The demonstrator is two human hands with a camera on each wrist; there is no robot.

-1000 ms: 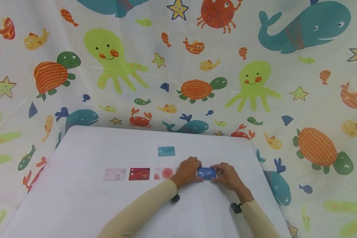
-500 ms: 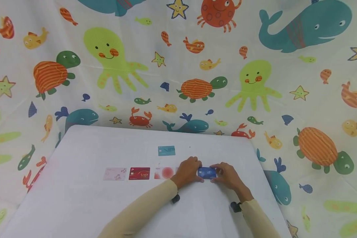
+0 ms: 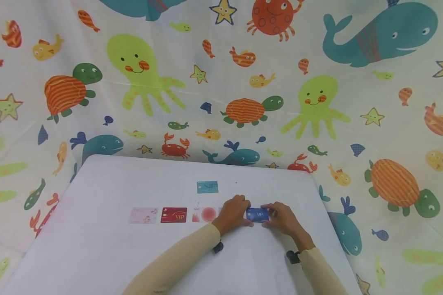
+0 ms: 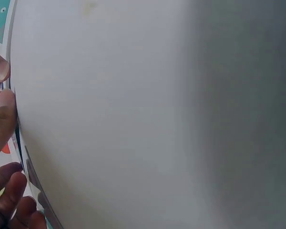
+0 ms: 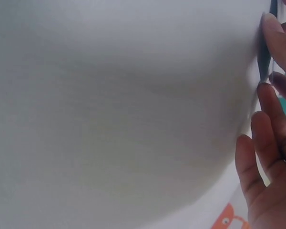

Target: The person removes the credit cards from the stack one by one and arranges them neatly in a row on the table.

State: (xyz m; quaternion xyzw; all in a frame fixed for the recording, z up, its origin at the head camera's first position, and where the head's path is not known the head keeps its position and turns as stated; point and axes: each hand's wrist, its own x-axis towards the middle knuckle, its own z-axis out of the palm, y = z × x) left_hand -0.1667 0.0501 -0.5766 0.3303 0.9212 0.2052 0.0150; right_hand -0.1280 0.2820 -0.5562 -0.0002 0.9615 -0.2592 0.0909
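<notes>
In the head view a blue card marked VIP [image 3: 257, 215] lies face up at the right of a row of cards on a white table [image 3: 107, 254]. My left hand [image 3: 231, 214] holds its left short edge between thumb and fingers. At the opposite edge, my right hand [image 3: 282, 218] pinches it the same way. The left wrist view catches the left thumb [image 4: 4, 112] along the card's thin edge. A dark sliver of the card [image 5: 263, 55] shows by my right fingers [image 5: 271, 109] in the right wrist view.
Left of my hands lie a pale pink card [image 3: 143, 215], a red VIP card [image 3: 174, 215] and a white card with a red circle [image 3: 204, 214]. Another pale card [image 3: 220, 210] is mostly hidden by my left hand. A teal card [image 3: 207, 187] lies farther back. A sea-animal curtain [image 3: 214, 61] hangs behind.
</notes>
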